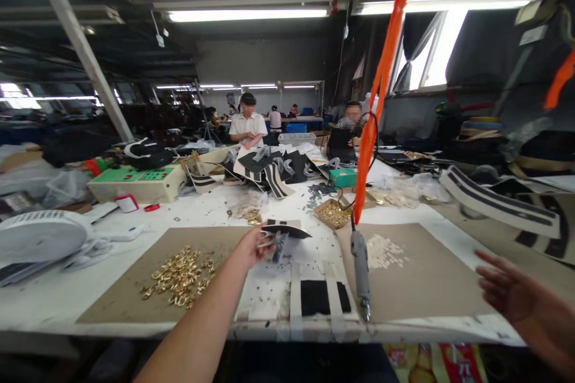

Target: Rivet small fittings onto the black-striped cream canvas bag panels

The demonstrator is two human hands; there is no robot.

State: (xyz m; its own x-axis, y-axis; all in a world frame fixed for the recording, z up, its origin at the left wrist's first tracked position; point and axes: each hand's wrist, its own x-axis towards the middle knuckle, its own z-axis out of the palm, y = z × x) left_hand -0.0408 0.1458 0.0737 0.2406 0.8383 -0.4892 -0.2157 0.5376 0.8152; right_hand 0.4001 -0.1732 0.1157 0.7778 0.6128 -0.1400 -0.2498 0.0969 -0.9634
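Observation:
My left hand (254, 246) reaches out over the white table (54, 296) and pinches a black-and-white striped fabric piece (286, 230), lifted a little off the surface. My right hand (510, 288) hovers at the right edge with its fingers spread, holding nothing, over a brown cardboard sheet (431, 287). Between the hands hangs a grey power screwdriver (361, 272) on an orange strap (381, 84). A pile of gold metal rings (178, 276) lies on the left cardboard sheet (117, 299). A black patch with white strips (320, 297) lies at the near edge.
A white fan (40, 238) and a green-topped machine (139, 182) stand at left. A small box of gold parts (333, 213), a green box (343, 177) and heaped striped fabric (269, 170) lie further back. Two people sit at the far end. Striped pieces (503, 203) lie at right.

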